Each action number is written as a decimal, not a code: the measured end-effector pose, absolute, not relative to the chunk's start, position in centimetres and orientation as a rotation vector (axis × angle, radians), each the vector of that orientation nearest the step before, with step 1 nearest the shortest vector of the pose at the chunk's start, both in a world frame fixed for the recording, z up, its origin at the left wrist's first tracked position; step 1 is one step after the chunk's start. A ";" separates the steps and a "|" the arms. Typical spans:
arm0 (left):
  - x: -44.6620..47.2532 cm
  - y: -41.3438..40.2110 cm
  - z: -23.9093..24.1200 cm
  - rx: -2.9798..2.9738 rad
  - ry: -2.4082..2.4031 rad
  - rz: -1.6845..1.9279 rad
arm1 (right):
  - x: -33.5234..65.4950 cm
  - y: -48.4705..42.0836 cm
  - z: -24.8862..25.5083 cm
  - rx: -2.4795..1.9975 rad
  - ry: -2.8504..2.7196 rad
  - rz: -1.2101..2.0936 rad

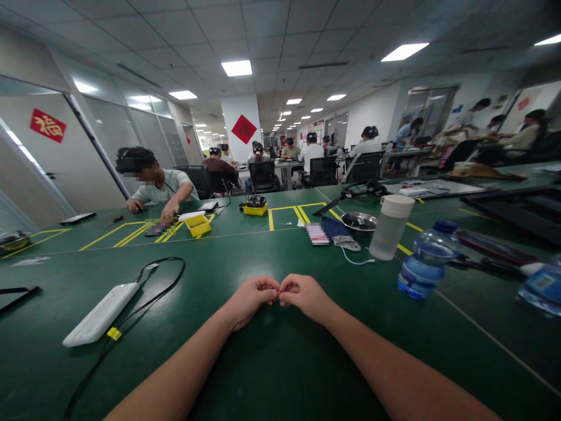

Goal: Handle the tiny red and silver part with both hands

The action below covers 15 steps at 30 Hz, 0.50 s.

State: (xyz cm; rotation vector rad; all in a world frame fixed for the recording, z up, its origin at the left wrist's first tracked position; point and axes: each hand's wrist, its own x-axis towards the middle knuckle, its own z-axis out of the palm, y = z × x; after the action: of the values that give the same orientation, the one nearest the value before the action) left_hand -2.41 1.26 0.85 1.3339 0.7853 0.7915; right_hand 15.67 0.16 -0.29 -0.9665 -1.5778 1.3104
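Observation:
My left hand (253, 299) and my right hand (305, 297) meet fingertip to fingertip just above the green table (280, 362). Between them sits a tiny orange piece (278, 294), mostly covered by the fingers, so its kind does not show. Both hands are closed in a pinch, thumb against forefinger, and each appears to grip the piece from its own side. Left of my left hand lies a white power bank (101, 314) with a black cable. A blue-capped water bottle (428, 260) stands to the right of my right hand.
A frosted bottle (391, 227) stands beside a metal bowl (359, 223). Further back are a yellow tray (255, 209), another yellow tray (198, 225) and a dark blue cloth (335, 229). Across the table at left, a person (160, 184) reaches over the tabletop. A second bottle (543, 286) is at the right edge.

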 end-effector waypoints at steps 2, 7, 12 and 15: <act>-2.4 1.3 0.9 1.355 0.793 0.794 | 15.6 0.2 -0.4 -0.950 -1.570 1.328; -2.5 1.3 0.9 1.379 0.798 0.776 | 15.6 0.3 -0.5 -0.959 -1.588 1.324; -2.5 1.4 0.8 1.384 0.765 0.743 | 15.8 0.3 -0.5 -0.965 -1.672 1.234; -2.5 1.3 0.9 1.394 0.756 0.724 | 16.1 0.1 0.0 -0.956 -1.825 1.151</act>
State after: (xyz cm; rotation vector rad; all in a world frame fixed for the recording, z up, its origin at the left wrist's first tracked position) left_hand -2.51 1.28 0.88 1.3944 0.7564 0.7237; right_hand 16.09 0.12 0.00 -0.9559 -1.8251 1.1505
